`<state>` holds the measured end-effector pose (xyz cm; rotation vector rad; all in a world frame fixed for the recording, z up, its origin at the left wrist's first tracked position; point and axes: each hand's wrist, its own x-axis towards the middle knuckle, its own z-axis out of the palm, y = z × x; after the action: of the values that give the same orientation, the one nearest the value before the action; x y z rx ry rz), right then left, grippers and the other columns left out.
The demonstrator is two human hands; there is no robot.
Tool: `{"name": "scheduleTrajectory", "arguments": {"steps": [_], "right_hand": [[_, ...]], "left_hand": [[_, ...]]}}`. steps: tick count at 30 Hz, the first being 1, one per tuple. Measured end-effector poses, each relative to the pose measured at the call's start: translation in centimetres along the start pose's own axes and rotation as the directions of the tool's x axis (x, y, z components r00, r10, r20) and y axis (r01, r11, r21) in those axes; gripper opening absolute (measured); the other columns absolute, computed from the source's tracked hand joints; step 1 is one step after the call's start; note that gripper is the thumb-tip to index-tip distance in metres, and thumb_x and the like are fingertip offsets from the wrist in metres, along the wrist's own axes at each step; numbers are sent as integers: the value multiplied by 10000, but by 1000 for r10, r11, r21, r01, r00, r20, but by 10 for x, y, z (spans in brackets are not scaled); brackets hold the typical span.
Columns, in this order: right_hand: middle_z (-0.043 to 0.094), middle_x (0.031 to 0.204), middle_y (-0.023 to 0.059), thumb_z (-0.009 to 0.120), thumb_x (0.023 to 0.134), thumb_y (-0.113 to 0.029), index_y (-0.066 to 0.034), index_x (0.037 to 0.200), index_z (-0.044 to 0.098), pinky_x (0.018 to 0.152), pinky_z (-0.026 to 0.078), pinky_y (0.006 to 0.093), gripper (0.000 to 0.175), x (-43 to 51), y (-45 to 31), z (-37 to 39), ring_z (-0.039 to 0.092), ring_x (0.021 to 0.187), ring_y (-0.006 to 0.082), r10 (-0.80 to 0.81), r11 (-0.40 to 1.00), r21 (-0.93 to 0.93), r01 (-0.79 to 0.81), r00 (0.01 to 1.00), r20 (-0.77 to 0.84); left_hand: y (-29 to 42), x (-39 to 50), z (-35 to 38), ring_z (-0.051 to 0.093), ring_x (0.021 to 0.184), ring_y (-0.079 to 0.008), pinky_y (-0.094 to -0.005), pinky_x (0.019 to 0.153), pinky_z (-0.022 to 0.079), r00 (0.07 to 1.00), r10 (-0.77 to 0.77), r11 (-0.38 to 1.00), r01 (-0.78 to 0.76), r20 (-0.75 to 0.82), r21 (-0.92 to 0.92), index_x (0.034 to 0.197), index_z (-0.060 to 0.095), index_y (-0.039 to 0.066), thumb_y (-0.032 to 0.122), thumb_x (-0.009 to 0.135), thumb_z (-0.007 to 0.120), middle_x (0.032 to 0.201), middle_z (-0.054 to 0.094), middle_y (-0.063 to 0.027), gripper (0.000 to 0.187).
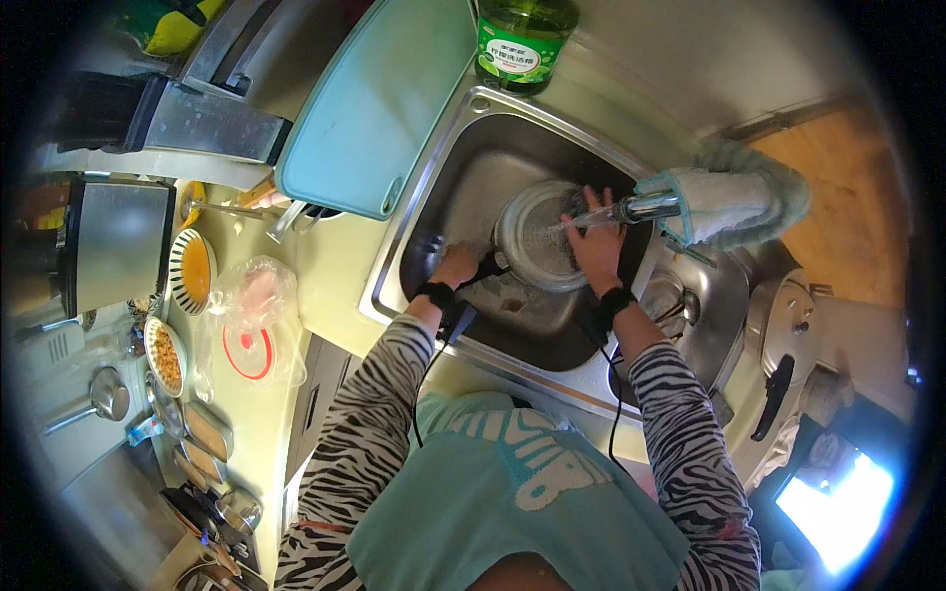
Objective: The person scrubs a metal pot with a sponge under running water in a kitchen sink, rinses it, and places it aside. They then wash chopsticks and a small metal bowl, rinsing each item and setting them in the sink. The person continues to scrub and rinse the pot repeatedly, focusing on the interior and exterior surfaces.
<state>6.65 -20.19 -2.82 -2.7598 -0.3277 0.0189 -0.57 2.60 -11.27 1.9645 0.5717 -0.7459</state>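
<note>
In the larger basin of the steel sink [443, 214] lies a round metal pan [536, 236] with a black handle [488, 267]. What looks like its flat underside faces up, wet and speckled. My left hand [456, 266] is closed around the end of the handle. With fingers spread, my right hand [596, 247] rests against the right side of the pan. Water runs from the faucet spout [647, 207] over the pan and my right fingers. Part of the pan's right edge is hidden by that hand.
A blue cutting board [369, 111] leans left of the sink, near a green dish soap bottle [521, 48]. A towel [728, 196] wraps the faucet. Utensils sit in the smaller basin [713, 318]; a pressure cooker [791, 325] stands right. Food bowls [194, 272] line the left counter.
</note>
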Motion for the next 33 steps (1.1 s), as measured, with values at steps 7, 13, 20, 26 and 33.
{"name": "scheduleTrajectory", "arguments": {"steps": [7, 13, 20, 26, 33], "right_hand": [[414, 1345, 250, 665, 834, -312, -85, 1357, 406, 1045, 311, 447, 626, 26, 18, 4, 405, 1225, 422, 96, 938, 335, -91, 995, 2], [516, 1205, 245, 691, 818, -258, -44, 1284, 469, 974, 372, 448, 559, 34, 34, 6, 480, 1121, 403, 184, 935, 319, -155, 981, -65], [562, 1073, 294, 660, 808, -302, -9, 1261, 500, 865, 445, 451, 562, 32, 19, -19, 542, 1028, 379, 204, 955, 224, -196, 979, -11], [576, 1062, 163, 694, 803, -193, -22, 1094, 577, 849, 456, 437, 357, -20, -18, -61, 533, 999, 375, -69, 907, 368, 203, 936, -346], [582, 1048, 133, 720, 742, -86, -46, 1063, 610, 811, 476, 411, 342, -57, -41, -65, 555, 955, 338, -284, 865, 332, 376, 912, -295]], "left_hand": [[-9, 27, 11, 627, 948, -354, -454, 814, 496, 948, -144, 664, -119, 283, 738, 1036, 666, 5, 203, 891, 494, 1065, 641, -214, 299], [10, 13, -12, 645, 880, -310, -440, 769, 508, 907, -84, 600, -285, 413, 747, 979, 660, 6, 457, 853, 584, 1014, 660, -163, 475], [56, -60, -47, 549, 621, -143, -301, 556, 483, 705, -81, 908, 344, 704, -239, 989, 505, 35, 372, 939, 538, 750, 549, -28, 342], [80, -116, -45, 444, 553, -72, -193, 449, 369, 724, 166, 730, 367, 670, -577, 1068, 425, 12, 190, 972, 475, 778, 552, -55, 208], [105, -137, -23, 368, 525, -57, -192, 407, 257, 817, 158, 473, 431, 555, -769, 956, 490, -6, 91, 922, 501, 753, 480, -31, 103]]}}
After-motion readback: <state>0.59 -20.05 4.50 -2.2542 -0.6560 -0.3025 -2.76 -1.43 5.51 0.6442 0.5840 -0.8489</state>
